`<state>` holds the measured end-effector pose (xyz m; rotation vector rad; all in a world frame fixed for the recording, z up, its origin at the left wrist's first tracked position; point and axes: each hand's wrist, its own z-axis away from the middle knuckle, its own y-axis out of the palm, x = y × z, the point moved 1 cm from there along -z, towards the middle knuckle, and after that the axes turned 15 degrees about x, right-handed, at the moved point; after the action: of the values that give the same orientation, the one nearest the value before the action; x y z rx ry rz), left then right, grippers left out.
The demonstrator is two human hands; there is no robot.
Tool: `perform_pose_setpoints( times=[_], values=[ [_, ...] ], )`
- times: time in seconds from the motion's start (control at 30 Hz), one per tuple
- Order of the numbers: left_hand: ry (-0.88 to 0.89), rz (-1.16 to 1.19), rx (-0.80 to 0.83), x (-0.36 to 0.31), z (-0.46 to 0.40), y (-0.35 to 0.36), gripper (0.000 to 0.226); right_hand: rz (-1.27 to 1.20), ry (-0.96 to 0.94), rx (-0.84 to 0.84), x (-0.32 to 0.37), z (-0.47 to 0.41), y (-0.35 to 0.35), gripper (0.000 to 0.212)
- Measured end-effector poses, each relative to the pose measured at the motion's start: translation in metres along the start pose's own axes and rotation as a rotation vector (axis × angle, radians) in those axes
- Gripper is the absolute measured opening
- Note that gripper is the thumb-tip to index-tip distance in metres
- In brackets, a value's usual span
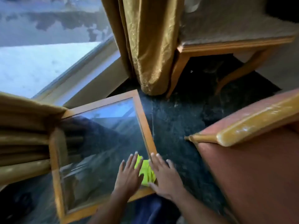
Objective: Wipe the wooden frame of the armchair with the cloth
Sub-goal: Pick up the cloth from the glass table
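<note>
A bright yellow-green cloth (146,171) lies folded on the near right corner of a glass-topped table with a wooden frame (144,125). My left hand (129,173) lies flat with fingers spread on the cloth's left side. My right hand (165,173) lies flat on its right side, over the table's frame edge. Neither hand grips the cloth. The armchair (252,167) with reddish upholstery stands at the right, and its scuffed wooden armrest (252,123) runs diagonally above the seat. Both hands are well left of the armchair.
A gold curtain (148,46) hangs at the top centre down to the dark carpet (174,120). More gold curtain folds (24,135) cover the table's left side. A second chair with wooden legs (226,46) stands at the top right. A window (40,46) fills the top left.
</note>
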<state>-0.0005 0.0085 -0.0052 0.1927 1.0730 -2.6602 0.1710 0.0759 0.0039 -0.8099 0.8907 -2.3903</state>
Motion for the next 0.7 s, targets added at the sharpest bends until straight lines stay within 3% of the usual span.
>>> perform_pose_setpoints(
  times=[0.13,0.27,0.5,0.63,0.7],
  values=[
    [-0.02,-0.009,0.102,0.037,-0.03,0.108,0.071,0.102,-0.151,0.15,0.002,-0.07,0.095,0.104],
    [-0.016,-0.054,0.07,0.046,-0.043,0.163,0.075,0.206,-0.155,0.131,0.0,-0.096,0.167,0.113],
    [0.011,-0.025,-0.077,0.051,-0.048,0.173,0.053,0.278,-0.194,-0.019,-0.01,-0.106,0.178,0.049],
    [0.049,0.024,-0.027,0.054,-0.046,0.148,0.056,0.222,-0.192,0.064,0.001,-0.109,0.154,0.039],
    [0.061,0.087,0.002,0.048,-0.047,0.124,0.061,0.149,-0.185,0.023,0.005,-0.104,0.126,0.037]
  ],
)
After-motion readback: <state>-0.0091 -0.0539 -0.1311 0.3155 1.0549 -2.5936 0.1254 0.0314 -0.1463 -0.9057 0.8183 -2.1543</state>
